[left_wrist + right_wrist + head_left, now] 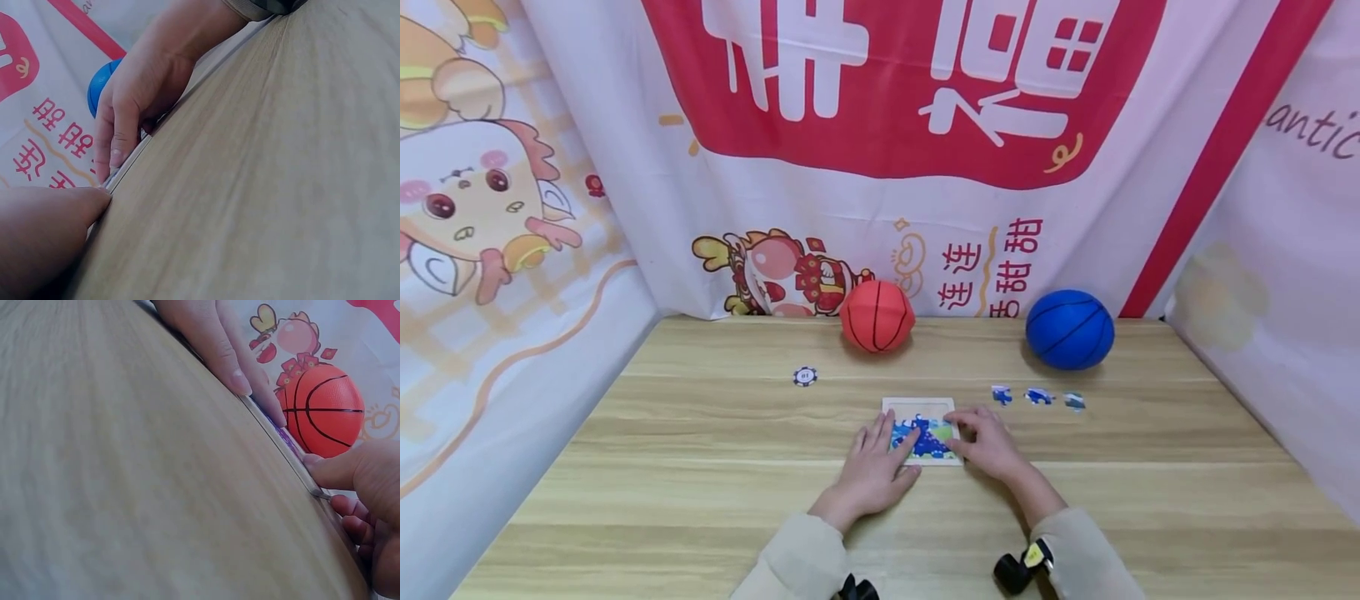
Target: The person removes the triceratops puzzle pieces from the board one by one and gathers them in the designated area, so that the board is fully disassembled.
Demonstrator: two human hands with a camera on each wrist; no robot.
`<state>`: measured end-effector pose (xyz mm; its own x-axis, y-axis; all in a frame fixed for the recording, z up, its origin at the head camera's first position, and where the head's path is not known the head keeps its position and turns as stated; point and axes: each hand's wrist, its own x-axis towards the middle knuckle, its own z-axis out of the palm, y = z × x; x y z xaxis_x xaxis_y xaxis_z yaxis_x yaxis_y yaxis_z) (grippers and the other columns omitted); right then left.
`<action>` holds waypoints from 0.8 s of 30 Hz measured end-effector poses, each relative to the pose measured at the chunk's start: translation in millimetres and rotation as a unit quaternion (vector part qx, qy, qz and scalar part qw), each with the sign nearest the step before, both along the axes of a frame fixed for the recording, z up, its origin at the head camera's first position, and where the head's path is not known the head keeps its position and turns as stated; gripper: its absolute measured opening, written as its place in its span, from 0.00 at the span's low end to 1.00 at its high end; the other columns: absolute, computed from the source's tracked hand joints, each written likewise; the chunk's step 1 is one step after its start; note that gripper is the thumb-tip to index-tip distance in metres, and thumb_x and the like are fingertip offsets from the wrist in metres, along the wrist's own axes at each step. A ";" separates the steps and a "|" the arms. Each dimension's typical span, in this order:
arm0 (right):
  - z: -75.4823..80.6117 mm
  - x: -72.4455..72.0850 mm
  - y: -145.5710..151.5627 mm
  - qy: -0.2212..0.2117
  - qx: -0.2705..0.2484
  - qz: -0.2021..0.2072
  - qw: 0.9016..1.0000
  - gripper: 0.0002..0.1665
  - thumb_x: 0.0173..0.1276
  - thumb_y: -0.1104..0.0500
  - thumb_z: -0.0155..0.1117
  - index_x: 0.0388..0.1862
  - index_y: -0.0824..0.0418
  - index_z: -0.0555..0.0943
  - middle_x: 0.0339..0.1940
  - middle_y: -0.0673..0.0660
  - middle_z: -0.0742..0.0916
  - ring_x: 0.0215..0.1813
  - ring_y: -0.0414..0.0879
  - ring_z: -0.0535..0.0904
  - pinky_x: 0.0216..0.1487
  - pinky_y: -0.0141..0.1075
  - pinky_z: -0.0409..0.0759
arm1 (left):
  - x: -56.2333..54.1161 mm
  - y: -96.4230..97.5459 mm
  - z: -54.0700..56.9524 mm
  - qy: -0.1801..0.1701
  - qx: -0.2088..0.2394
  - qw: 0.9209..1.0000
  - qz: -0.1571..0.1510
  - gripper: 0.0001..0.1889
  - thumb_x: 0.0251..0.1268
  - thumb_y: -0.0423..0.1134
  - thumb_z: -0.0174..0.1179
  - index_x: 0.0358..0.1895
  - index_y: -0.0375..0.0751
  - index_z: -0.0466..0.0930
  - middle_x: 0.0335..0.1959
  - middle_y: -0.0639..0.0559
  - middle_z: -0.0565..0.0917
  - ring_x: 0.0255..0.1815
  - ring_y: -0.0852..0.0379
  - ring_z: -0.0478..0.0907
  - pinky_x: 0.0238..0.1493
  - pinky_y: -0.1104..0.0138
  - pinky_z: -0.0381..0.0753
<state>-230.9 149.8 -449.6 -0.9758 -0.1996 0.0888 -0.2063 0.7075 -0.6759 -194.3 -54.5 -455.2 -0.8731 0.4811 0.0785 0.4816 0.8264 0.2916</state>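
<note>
A small jigsaw puzzle (922,443) in a pale frame (925,402) lies on the table, its picture mostly blue with a green patch at the right. My left hand (874,471) rests on its left side, fingers extended and the index fingertip on the blue pieces. From the right, my right hand (988,443) reaches over the frame's edge. Its thumb and index finger are bent around a greenish jigsaw piece (942,433), which they partly hide. In the right wrist view, the right thumb (331,470) lies over the puzzle's edge, with other fingers curled outside the frame.
Three loose jigsaw pieces (1039,397) lie in a row beyond my right hand. A round chip (805,377) is at the left. A red ball (877,317) and a blue ball (1070,330) stand at the back, before a printed curtain (820,200).
</note>
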 end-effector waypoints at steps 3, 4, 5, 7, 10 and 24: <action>0.7 -1.4 -1.0 0.001 0.008 -0.001 1.000 0.17 0.55 0.58 0.63 0.46 0.53 0.78 0.42 0.51 0.74 0.41 0.46 0.65 0.39 0.39 0.65 | -0.3 0.5 1.0 -0.007 -0.001 1.000 0.003 0.29 0.63 0.58 0.36 0.66 0.53 0.52 0.67 0.40 0.40 0.65 0.45 0.33 0.60 0.50 0.36; 0.6 -1.6 -1.1 0.005 0.011 -0.001 1.000 0.17 0.55 0.58 0.63 0.46 0.53 0.78 0.41 0.51 0.74 0.41 0.46 0.65 0.39 0.39 0.65 | -0.4 0.6 1.1 -0.009 0.000 1.000 0.003 0.29 0.63 0.58 0.36 0.66 0.53 0.51 0.67 0.40 0.40 0.65 0.45 0.33 0.60 0.50 0.35; 0.7 -1.6 -1.4 0.009 0.013 -0.001 1.000 0.17 0.55 0.58 0.63 0.45 0.53 0.78 0.41 0.51 0.74 0.40 0.46 0.65 0.39 0.39 0.64 | -0.7 0.7 1.2 -0.011 0.000 1.000 0.003 0.29 0.63 0.58 0.36 0.66 0.53 0.51 0.67 0.40 0.40 0.65 0.45 0.33 0.60 0.49 0.35; 0.4 -1.3 -1.7 0.018 0.018 0.001 1.000 0.16 0.55 0.58 0.63 0.44 0.53 0.78 0.39 0.51 0.74 0.40 0.47 0.65 0.40 0.40 0.62 | -0.7 0.6 1.6 -0.016 0.000 1.000 0.004 0.29 0.63 0.58 0.36 0.66 0.53 0.51 0.67 0.40 0.40 0.65 0.45 0.32 0.60 0.50 0.35; -0.1 -0.2 -2.9 0.030 0.021 0.003 0.999 0.15 0.54 0.57 0.63 0.43 0.54 0.78 0.38 0.51 0.74 0.40 0.47 0.65 0.42 0.43 0.60 | -1.2 0.0 0.9 -0.022 -0.004 1.000 0.005 0.29 0.63 0.59 0.35 0.66 0.54 0.51 0.67 0.41 0.39 0.65 0.45 0.32 0.60 0.50 0.35; -2.9 1.8 -10.6 0.022 -0.070 -0.015 0.997 0.17 0.53 0.65 0.63 0.43 0.57 0.76 0.32 0.52 0.73 0.34 0.46 0.67 0.34 0.36 0.68 | -0.3 -1.7 3.1 -0.030 0.006 1.000 0.007 0.29 0.62 0.58 0.37 0.66 0.53 0.52 0.67 0.41 0.39 0.65 0.45 0.32 0.60 0.50 0.35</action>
